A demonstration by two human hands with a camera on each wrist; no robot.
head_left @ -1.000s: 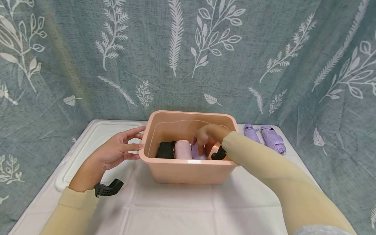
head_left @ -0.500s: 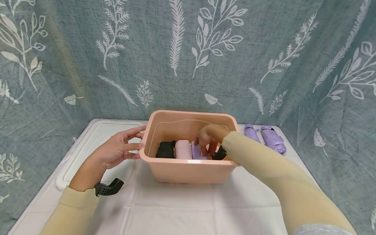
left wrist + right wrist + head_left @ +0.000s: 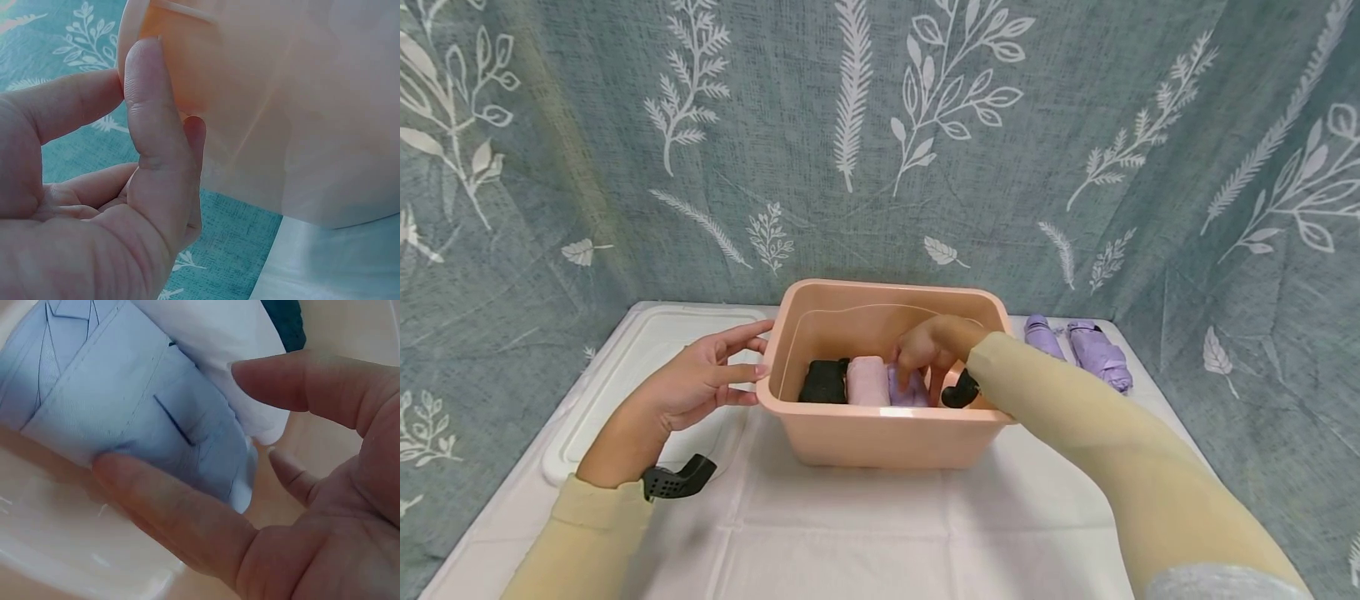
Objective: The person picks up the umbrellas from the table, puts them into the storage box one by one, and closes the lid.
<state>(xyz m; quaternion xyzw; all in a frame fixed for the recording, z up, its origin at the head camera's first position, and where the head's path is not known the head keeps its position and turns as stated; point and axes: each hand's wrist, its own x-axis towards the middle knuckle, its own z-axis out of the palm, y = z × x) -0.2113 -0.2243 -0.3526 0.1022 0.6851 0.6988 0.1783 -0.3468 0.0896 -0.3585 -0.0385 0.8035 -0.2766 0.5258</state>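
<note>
Inside a peach plastic bin (image 3: 880, 437), folded compact umbrellas lie side by side: a black one (image 3: 823, 383), a pale pink one (image 3: 867, 382) and a lavender one (image 3: 904, 392). Over the lavender umbrella is my right hand (image 3: 928, 350), reaching down into the bin. In the right wrist view its fingers straddle the lavender umbrella (image 3: 125, 375), spread rather than curled, one fingertip touching its side. My left hand (image 3: 711, 375) rests against the bin's left side. The left wrist view shows its fingers (image 3: 147, 94) loosely extended at the outer rim and wall.
Two more lavender folded umbrellas, one slimmer (image 3: 1042, 337) and one bulkier (image 3: 1100, 356), lie right of the bin. A white lid (image 3: 625, 375) lies on the white-covered table (image 3: 850, 533) to the left. A patterned grey-green curtain (image 3: 790, 150) hangs behind.
My right fingers have shifted slightly about the lavender umbrella in the bin, whose top now looks more creased. My left hand stays at the bin's side.
</note>
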